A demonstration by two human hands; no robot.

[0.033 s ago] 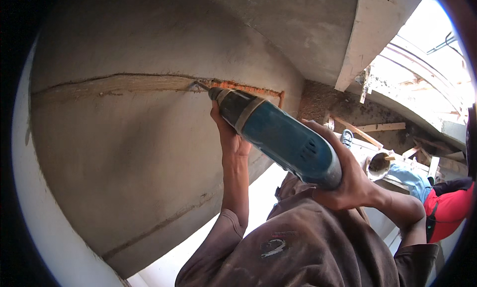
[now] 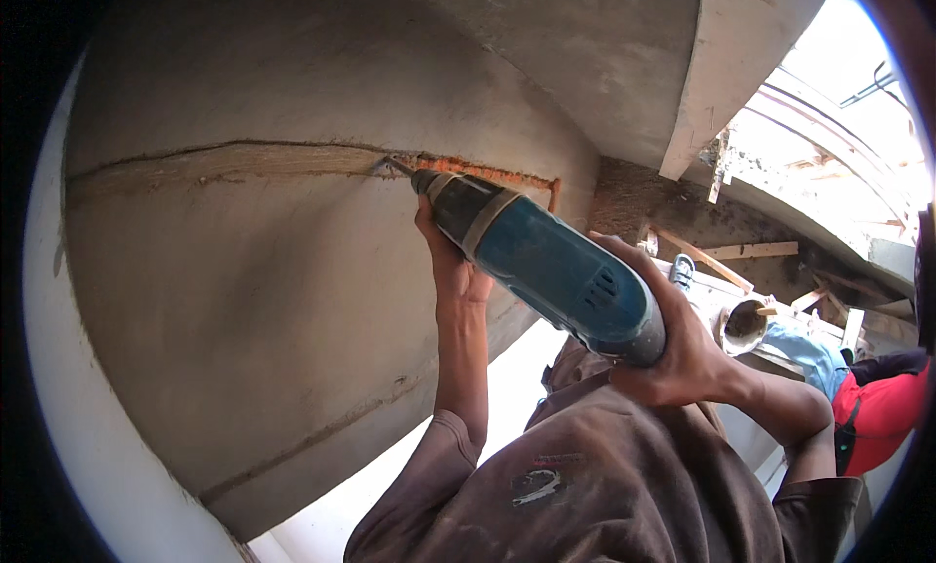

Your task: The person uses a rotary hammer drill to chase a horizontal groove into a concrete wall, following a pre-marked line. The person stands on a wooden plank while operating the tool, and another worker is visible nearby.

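A broad grey plastered wall (image 2: 292, 300) fills most of the view, with a concrete beam (image 2: 721, 66) slanting overhead at the upper right. A long horizontal chase (image 2: 234, 161) is cut across the wall, pale along its left run and showing orange brick at its right end. Lower right, stacked timber offcuts (image 2: 751, 251) are seen in bright daylight, beside a red and blue bundle of cloth (image 2: 877, 407). A blue-green rotary hammer drill (image 2: 546, 266) is held up against the wall, its bit (image 2: 398, 165) set into the chase where the pale run meets the orange. The left hand (image 2: 453, 266) is wrapped under the front collar of the tool, just behind the chuck; the right hand (image 2: 682, 353) is clenched round the rear grip, fingers closed over the body. The tool is judged heavy and rigid, nose-weighted, with a hard casing that may be dusty and slick; it is best taken at two points, rear handle and front neck, as is seen here. One container is noted: a pale round bucket or pot (image 2: 743, 324) near the timber, mouth turned toward the camera; its interior is shadowed and the contents cannot be told.
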